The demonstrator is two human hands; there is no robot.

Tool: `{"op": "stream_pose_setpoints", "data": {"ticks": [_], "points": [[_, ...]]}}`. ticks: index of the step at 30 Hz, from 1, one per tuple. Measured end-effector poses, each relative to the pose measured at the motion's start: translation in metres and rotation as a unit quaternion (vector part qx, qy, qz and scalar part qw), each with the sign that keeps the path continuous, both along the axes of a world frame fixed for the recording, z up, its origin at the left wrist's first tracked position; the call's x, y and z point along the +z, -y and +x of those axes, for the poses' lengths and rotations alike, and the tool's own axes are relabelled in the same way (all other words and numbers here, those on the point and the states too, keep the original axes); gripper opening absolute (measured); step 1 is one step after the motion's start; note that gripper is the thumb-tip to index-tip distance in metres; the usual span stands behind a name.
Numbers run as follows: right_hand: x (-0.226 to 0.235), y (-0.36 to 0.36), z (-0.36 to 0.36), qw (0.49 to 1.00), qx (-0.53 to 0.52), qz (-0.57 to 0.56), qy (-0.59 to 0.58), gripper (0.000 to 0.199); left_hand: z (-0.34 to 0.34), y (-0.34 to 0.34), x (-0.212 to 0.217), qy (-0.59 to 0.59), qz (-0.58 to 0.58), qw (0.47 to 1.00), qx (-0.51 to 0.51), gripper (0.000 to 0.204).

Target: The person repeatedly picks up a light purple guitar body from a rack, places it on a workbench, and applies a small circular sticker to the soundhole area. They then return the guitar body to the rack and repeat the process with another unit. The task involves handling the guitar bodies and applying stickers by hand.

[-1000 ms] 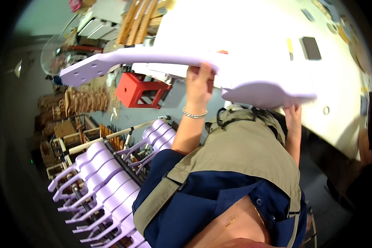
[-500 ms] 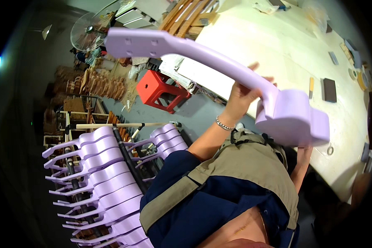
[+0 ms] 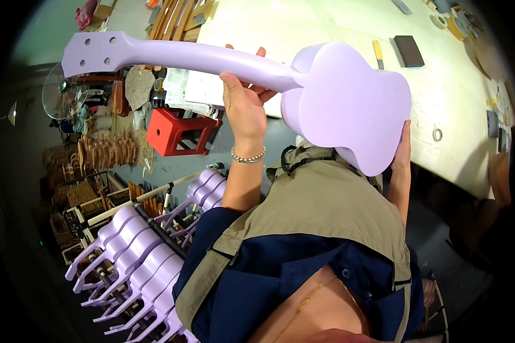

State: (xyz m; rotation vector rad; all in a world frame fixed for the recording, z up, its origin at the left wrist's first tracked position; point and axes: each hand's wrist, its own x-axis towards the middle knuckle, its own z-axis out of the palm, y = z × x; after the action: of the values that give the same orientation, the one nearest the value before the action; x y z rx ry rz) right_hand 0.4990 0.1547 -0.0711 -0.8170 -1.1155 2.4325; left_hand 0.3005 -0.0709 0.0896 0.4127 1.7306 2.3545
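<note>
A lilac ukulele body with neck (image 3: pixel 352 97) is held up in front of me, its flat back facing me. Its headstock with several peg holes points to the far left. My left hand (image 3: pixel 246 111) is closed round the neck from beneath, near the heel, with fingertips showing beyond it. At the lower right edge of the body, my right hand (image 3: pixel 403 150) grips the rim; most of its fingers are hidden behind the body. No strings or pegs show on the ukulele.
Beyond the ukulele stands a pale worktable (image 3: pixel 446 154) with a dark block (image 3: pixel 409 51), a yellow-handled tool (image 3: pixel 378 54) and a small ring (image 3: pixel 437 133). A red stool (image 3: pixel 169 132) is at left. Below it, a rack holds several lilac ukuleles (image 3: pixel 149 248). Another person's arm (image 3: pixel 499 177) shows at right.
The ukulele has turned so its back faces me squarely, and it has shifted left in view. Both hands keep hold of it. My view has swung to the right.
</note>
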Motion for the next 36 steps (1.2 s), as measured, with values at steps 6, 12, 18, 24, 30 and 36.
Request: {"op": "stream_pose_setpoints", "data": {"ticks": [6,12,18,24,30,36], "points": [[0.006,0.004,-0.002,1.000,-0.010,0.005,0.020,0.059,-0.001,0.001,0.004,-0.002,-0.009,1.000,0.003,0.068],[0.021,0.012,-0.008,1.000,-0.004,-0.008,0.024,0.063,-0.002,0.001,0.007,0.005,0.001,1.000,-0.015,0.067],[0.021,0.010,-0.007,0.998,-0.002,-0.034,0.043,0.064,-0.003,-0.004,0.008,0.003,-0.009,1.000,-0.015,0.067],[0.025,0.016,-0.012,0.999,0.005,-0.039,0.034,0.063,-0.003,-0.004,0.009,0.017,-0.003,1.000,-0.025,0.065],[0.025,0.020,-0.014,0.999,-0.018,-0.041,0.003,0.063,-0.002,-0.009,0.011,0.023,0.005,0.999,-0.044,0.073],[0.032,0.027,-0.022,0.999,-0.033,-0.038,-0.021,0.062,0.001,-0.003,0.014,0.028,0.004,0.998,-0.047,0.072]]}}
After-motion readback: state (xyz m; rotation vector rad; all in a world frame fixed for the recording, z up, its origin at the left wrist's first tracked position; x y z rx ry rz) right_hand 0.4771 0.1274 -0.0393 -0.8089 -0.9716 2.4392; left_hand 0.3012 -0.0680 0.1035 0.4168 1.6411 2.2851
